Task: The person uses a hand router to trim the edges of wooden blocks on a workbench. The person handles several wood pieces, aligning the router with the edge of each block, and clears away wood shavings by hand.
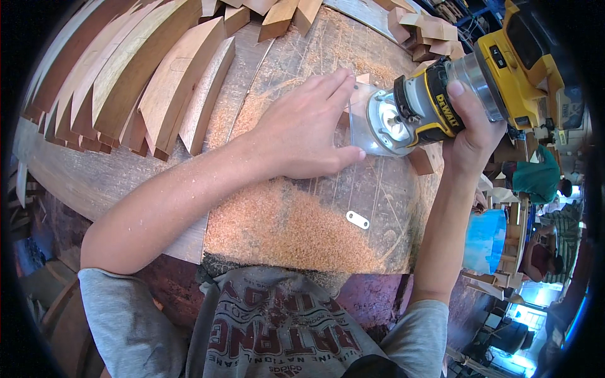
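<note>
My right hand (474,126) is wrapped around the body of a yellow and black cordless trim router (435,94), its thumb over the silver collar. The router lies tilted over, its motor end to the right and its round base facing left. My left hand (309,126) spans the edge of the router's clear base plate (360,126), fingertips at the far corner and thumb on the near one. Part of a wooden piece (426,160) shows beside the router's base; how it lies underneath is hidden. Below the plate, a small white slotted oval plate (358,220) rests on the worktable (394,233).
Orange-brown sawdust (283,223) covers the near part of the table. Curved wooden pieces (176,82) stand in a row at the far left, with several cut blocks (428,34) at the far right. Beyond the right edge are a blue sheet-like object (485,239) and other people (535,176).
</note>
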A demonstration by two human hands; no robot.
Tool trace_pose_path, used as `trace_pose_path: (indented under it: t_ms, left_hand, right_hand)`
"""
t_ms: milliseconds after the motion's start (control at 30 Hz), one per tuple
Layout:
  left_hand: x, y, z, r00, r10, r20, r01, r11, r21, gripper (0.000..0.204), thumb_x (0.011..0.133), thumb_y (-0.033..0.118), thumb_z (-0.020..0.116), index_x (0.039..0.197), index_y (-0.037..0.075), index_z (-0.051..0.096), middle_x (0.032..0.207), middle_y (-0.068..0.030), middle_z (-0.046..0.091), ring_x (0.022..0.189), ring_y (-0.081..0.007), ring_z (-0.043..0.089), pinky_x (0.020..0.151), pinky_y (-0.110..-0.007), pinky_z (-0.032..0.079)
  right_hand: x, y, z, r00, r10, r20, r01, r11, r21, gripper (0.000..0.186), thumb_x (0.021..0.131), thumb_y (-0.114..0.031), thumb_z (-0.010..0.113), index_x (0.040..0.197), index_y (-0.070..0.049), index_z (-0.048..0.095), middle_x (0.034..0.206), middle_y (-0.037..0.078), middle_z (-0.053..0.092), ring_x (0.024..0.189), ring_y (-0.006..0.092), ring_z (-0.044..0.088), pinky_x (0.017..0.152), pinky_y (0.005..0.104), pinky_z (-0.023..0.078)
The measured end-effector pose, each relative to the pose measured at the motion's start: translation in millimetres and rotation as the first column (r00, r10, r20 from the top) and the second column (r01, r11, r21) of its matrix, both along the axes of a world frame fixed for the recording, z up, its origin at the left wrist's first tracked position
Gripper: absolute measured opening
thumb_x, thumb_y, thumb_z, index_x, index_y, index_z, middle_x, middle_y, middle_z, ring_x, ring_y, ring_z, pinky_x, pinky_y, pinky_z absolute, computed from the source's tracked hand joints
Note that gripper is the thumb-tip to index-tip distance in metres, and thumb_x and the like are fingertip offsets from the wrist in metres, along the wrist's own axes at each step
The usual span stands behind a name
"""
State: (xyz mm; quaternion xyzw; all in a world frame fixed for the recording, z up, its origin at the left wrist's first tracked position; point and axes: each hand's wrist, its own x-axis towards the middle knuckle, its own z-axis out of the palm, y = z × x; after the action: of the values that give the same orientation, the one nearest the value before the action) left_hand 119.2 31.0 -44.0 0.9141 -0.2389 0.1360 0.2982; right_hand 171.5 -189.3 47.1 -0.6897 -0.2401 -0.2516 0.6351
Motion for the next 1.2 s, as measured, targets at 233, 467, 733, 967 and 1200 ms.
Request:
trace_pose_path:
  t_ms: [233,467,733,967,1200]
  left_hand:
    - [0.8,-2.9,0.9,1.0,-0.006,-0.007,0.006,1.0,-0.006,0.1,0.083,0.049,0.073,0.153,-0.011,0.034,0.158,-0.03,0.037,0.146,-0.0413,0.039,0.122,-0.047,0.032]
    - [1.5,-1.9,0.5,1.0,-0.017,-0.006,0.017,1.0,-0.014,0.099,0.083,0.048,0.073,0.153,-0.011,0.034,0.158,-0.0296,0.037,0.145,-0.0408,0.04,0.122,-0.046,0.032]
    - [0.1,-1.0,2.3,1.0,-0.026,0.004,0.026,0.999,-0.029,0.099,0.083,0.048,0.073,0.153,-0.01,0.035,0.158,-0.0293,0.038,0.146,-0.0405,0.04,0.122,-0.046,0.032]
    - [0.4,-1.3,0.8,0.999,-0.036,0.012,0.036,0.998,-0.048,0.1,0.081,0.049,0.075,0.152,-0.01,0.036,0.157,-0.0291,0.039,0.146,-0.0404,0.04,0.122,-0.046,0.031]
    - [-1.2,0.8,1.8,0.999,-0.029,0.022,0.029,0.999,-0.014,0.099,0.082,0.049,0.075,0.152,-0.01,0.036,0.157,-0.0281,0.039,0.146,-0.0394,0.039,0.122,-0.046,0.031]
  right_hand:
    - [0.9,-3.6,0.2,1.0,0.018,0.025,-0.018,1.0,0.005,0.05,0.073,-0.007,0.088,0.116,0.003,0.064,0.103,0.01,0.07,0.091,0.0179,0.07,0.087,0.0308,0.057]
    - [-0.2,-4.1,0.5,1.0,0.015,0.018,-0.015,1.0,0.0,0.053,0.074,-0.008,0.089,0.119,0.003,0.063,0.104,0.01,0.069,0.091,0.0179,0.07,0.088,0.0312,0.057]
    - [-3.4,-2.7,1.4,1.0,-0.003,0.026,0.003,1.0,0.004,0.051,0.073,-0.008,0.089,0.116,0.002,0.064,0.101,0.008,0.069,0.089,0.0169,0.069,0.086,0.0303,0.056]
    - [-6.1,-3.5,1.6,1.0,-0.018,0.012,0.019,1.0,-0.02,0.047,0.073,-0.006,0.088,0.113,0.003,0.065,0.101,0.008,0.07,0.087,0.0161,0.07,0.083,0.0301,0.057]
    - [-7.6,-2.8,2.1,0.999,-0.004,0.032,0.004,1.0,-0.006,0.044,0.074,-0.006,0.087,0.111,0.003,0.066,0.1,0.008,0.07,0.087,0.0159,0.07,0.082,0.0294,0.057]
